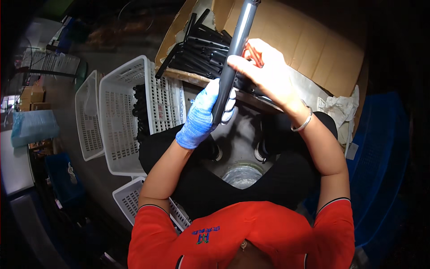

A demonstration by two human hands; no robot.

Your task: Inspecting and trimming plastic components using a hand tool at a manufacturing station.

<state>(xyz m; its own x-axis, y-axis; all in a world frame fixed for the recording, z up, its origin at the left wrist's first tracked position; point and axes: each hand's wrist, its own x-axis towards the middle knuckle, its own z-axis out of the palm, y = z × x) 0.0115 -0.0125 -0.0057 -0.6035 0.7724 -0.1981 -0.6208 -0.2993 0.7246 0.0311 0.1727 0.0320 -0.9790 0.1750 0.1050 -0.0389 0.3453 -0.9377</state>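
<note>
A long dark grey metal tube (237, 47) slants upward in front of me, its top reaching the upper edge of the view. My left hand (204, 114), in a blue and white knit glove, is closed around its lower end. My right hand (268, 71) is bare, with a bracelet at the wrist. Its fingers curl around a small red object (254, 54) beside the tube, while the thumb lies against the tube's side. Fingers partly cover the red piece, so its exact kind is unclear.
Behind the tube, an open cardboard box (309, 45) contains several black tubular parts (201, 51). White plastic baskets (127, 112) stand at the left, one with dark parts inside. A crumpled white cloth (340, 112) hangs at the box's right edge. Blue containers (380, 166) stand farther right.
</note>
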